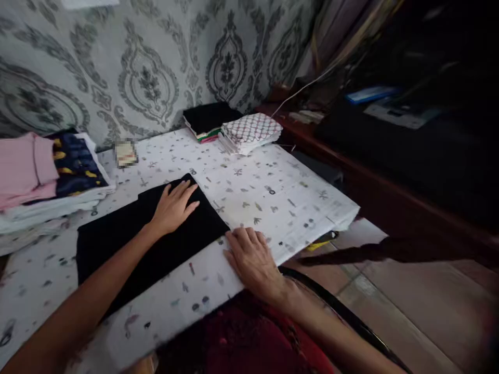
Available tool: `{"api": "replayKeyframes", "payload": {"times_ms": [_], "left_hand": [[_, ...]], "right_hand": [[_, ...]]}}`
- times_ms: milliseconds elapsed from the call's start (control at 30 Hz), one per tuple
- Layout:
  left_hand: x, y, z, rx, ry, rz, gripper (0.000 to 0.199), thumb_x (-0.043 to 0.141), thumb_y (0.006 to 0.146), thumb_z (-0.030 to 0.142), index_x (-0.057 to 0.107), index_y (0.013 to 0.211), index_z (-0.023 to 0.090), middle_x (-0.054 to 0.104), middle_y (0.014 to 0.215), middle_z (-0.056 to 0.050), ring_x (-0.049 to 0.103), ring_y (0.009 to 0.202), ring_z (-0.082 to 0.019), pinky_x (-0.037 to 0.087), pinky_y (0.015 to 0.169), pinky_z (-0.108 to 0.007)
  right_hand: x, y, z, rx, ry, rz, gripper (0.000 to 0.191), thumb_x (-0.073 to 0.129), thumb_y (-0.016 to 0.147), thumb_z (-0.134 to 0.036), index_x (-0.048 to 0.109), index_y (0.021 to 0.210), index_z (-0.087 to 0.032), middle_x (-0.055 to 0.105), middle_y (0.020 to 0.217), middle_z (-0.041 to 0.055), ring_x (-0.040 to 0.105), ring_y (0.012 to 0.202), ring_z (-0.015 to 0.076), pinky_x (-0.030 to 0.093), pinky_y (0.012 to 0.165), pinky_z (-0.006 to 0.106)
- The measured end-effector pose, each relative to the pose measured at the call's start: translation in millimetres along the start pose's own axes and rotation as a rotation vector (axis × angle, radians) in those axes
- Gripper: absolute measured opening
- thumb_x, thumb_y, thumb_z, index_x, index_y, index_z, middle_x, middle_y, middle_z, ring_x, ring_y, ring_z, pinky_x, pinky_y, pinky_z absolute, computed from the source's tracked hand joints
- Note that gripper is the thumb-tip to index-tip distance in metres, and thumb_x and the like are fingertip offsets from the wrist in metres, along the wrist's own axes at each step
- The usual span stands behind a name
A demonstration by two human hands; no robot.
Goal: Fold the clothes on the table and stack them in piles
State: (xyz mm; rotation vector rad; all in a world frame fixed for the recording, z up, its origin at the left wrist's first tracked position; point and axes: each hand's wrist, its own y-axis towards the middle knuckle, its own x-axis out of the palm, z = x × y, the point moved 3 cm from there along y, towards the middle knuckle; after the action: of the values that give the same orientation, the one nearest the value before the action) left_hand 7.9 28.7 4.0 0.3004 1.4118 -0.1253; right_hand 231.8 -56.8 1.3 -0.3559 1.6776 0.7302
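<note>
A piece of folded black cloth [128,244] lies flat on a table covered in white printed fabric [265,187]. My left hand [173,208] rests palm down on its upper part, fingers spread and thumb apart. At the cloth's near right corner is my right hand [251,257], back up, on the white cover. Its fingers are side by side and slightly bent, with the thumb apart from them, and the fingertips meet the corner. No grip on the cloth shows in either hand.
Folded clothes are stacked at the left, a pink garment [25,169] on top. At the back stand a dark folded pile [210,118] and a checked white pile [252,129]. A small blurred item [126,154] lies near the wall. Dark furniture [409,150] borders the right side.
</note>
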Motion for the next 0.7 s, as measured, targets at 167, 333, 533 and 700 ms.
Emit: {"api": "replayKeyframes", "payload": {"times_ms": [167,333,533,700], "left_hand": [[-11.6,5,-11,-0.019,-0.213,-0.002,0.051,0.035,0.099,0.045,0.042,0.143,0.020,0.040,0.155,-0.013,0.034,0.145,-0.026,0.024,0.119,-0.052],[-51.0,56,-54,-0.059,-0.443,-0.032,0.040,0.039,0.094,0.033,0.058,0.126,0.020,0.064,0.131,-0.010,0.061,0.118,-0.024,0.047,0.101,-0.040],[-46.9,111,-62,0.146,-0.247,-0.443,0.061,0.046,0.071,0.007,0.058,0.128,0.024,0.058,0.139,-0.006,0.058,0.117,-0.020,0.046,0.092,-0.028],[-30.2,121,-49,0.261,-0.063,-0.508,0.044,0.053,0.064,0.008,0.069,0.102,0.022,0.067,0.107,-0.004,0.060,0.091,-0.019,0.043,0.079,-0.027]], "right_hand": [[-5,-2,19,0.070,0.357,0.073,0.021,0.043,0.098,-0.020,0.063,0.101,-0.019,0.062,0.096,0.0091,0.058,0.088,0.0228,0.050,0.080,0.038],[-1,16,32,0.217,0.440,0.102,0.025,0.041,0.101,-0.035,0.061,0.102,-0.021,0.063,0.096,0.0088,0.062,0.090,0.0237,0.051,0.081,0.039],[15,36,24,0.242,0.282,0.074,0.019,0.057,0.091,-0.038,0.060,0.091,-0.019,0.062,0.092,0.0087,0.060,0.089,0.0277,0.047,0.082,0.043],[17,41,27,0.282,0.462,0.060,0.011,0.055,0.082,-0.030,0.054,0.074,-0.022,0.060,0.080,0.0055,0.058,0.077,0.0235,0.045,0.073,0.038]]}}
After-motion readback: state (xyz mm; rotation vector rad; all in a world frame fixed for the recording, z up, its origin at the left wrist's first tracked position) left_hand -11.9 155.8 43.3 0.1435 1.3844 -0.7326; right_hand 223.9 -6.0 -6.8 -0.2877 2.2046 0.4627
